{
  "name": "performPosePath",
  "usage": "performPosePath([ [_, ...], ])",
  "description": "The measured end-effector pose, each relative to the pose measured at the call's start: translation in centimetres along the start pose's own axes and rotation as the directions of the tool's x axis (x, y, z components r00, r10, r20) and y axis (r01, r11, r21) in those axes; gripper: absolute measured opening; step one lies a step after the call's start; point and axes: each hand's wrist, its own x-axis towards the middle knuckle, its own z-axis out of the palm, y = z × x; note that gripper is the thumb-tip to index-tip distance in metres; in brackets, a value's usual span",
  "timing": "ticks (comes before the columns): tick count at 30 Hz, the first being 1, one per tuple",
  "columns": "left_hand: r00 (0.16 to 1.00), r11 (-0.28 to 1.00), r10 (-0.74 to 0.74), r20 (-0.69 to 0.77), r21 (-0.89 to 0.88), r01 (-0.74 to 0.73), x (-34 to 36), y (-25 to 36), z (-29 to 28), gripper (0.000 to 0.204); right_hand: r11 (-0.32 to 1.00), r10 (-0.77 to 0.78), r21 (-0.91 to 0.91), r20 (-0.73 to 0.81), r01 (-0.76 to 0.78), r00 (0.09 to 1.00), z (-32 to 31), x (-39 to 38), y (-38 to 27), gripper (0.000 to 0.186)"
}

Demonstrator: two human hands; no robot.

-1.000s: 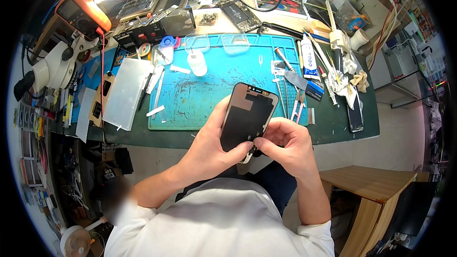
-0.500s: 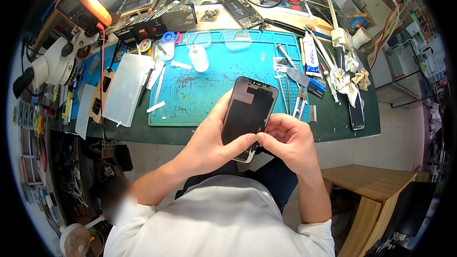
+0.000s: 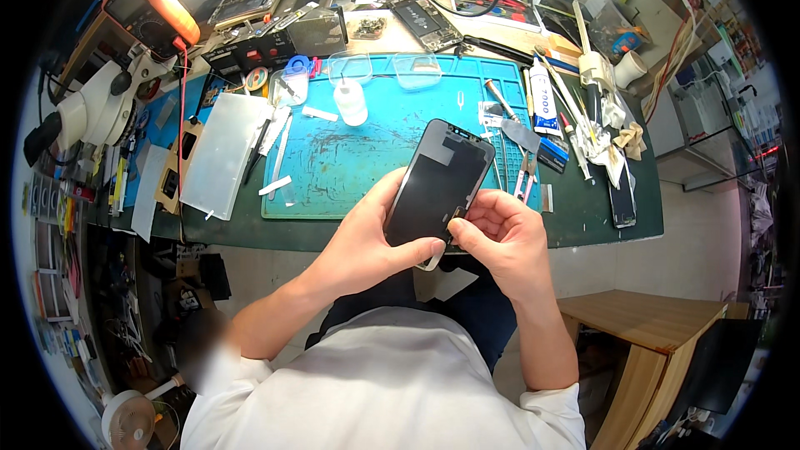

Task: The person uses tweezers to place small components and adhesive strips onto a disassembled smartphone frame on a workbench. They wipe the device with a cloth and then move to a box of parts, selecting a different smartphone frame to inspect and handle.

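Tilted in front of me is a phone screen (image 3: 435, 182), its dark back facing up, with a grey patch near the top and small metal parts along its lower right edge. My left hand (image 3: 360, 237) is closed round its left side, the thumb lying across the lower end. On the lower right edge, the thumb and fingers of my right hand (image 3: 507, 240) pinch closed; any small part between them is hidden. Beyond the screen lies a blue work mat (image 3: 333, 175), with a white bottle (image 3: 351, 105) and a clear plastic tray (image 3: 417, 72) on it.
Right of the mat lie a glue tube (image 3: 544, 100), a syringe (image 3: 577, 148), tweezers and a phone (image 3: 622, 202). To the left are a translucent sheet (image 3: 223, 154), an orange multimeter (image 3: 150, 12) and a white microscope-like device (image 3: 96, 108). A wooden cabinet (image 3: 642, 317) stands at lower right.
The phone screen has risen a little, away from my body and to the right. My right thumb has drawn apart from the left thumb and now presses farther up the right edge.
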Motion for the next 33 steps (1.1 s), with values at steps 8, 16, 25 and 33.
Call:
performPosePath([
  [8, 1.000, 1.000, 0.023, -0.012, -0.010, -0.023, 0.05, -0.35, 0.05, 0.071, 1.000, 0.003, -0.029, 0.006, -0.003, 1.000, 0.41, -0.18, -0.20, 0.025],
  [16, 1.000, 0.999, -0.016, 0.003, -0.034, 0.017, -0.02, -0.49, -0.05, 0.073, 0.999, 0.017, -0.034, 0.013, -0.017, 1.000, 0.53, -0.32, -0.39, 0.024],
  [25, 0.998, 0.997, -0.064, 0.011, -0.045, 0.064, -0.01, 0.03, -0.12, 0.075, 0.999, 0.021, -0.029, 0.011, -0.020, 1.000, 0.73, -0.37, -0.59, 0.023],
  [33, 0.997, 0.997, -0.066, 0.033, -0.042, 0.067, 0.09, -0.04, -0.43, 0.076, 0.999, 0.022, -0.023, 0.006, -0.022, 1.000, 0.62, -0.24, -0.45, 0.023],
])
